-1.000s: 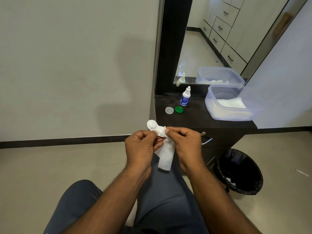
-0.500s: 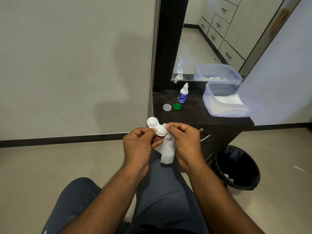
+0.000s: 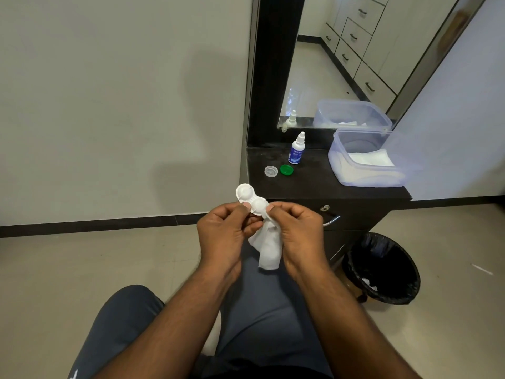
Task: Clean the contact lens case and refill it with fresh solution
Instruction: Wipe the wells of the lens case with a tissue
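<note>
Legible text: none. The only printed surface is the blue label on the small white dropper bottle [image 3: 296,151] standing on the dark table [image 3: 314,184]; a light line of print runs across the top of the label, too small and blurred to read. No brand, number or sign can be made out on anything else in the head view.

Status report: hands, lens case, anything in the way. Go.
Left hand grips lens case; right hand pinches white wipe against it. Both caps off, on cabinet top by solution bottle. Nothing in the way.
</note>
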`<action>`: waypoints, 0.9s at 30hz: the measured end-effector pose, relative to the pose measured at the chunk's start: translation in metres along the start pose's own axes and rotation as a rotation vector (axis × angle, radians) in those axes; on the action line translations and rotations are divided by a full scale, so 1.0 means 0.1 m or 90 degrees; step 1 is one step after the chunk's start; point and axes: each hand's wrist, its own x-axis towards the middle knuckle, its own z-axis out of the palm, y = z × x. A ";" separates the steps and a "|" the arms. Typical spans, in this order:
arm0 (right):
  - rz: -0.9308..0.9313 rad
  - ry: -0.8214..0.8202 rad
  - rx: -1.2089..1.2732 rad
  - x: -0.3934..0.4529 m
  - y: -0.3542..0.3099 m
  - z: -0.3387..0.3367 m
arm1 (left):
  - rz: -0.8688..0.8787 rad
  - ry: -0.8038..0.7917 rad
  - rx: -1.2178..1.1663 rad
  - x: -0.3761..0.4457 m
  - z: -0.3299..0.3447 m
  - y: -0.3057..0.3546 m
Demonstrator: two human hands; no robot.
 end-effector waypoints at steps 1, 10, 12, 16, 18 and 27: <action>0.000 0.010 0.000 0.01 0.00 0.00 | 0.003 -0.006 0.016 0.01 0.00 0.00; -0.143 0.006 -0.072 -0.07 0.01 0.01 | -0.003 0.018 0.010 -0.03 0.02 0.08; -0.271 0.008 -0.175 -0.06 0.03 -0.04 | -0.009 0.023 0.030 -0.05 0.02 0.08; -0.535 -0.083 -0.416 -0.03 0.04 -0.07 | -0.022 0.030 0.031 -0.05 0.04 0.09; -0.605 -0.104 -0.487 -0.02 0.05 -0.09 | -0.019 0.025 0.038 -0.04 0.04 0.10; -0.631 -0.152 -0.463 0.04 -0.04 -0.14 | -0.007 -0.026 0.076 -0.04 0.01 0.08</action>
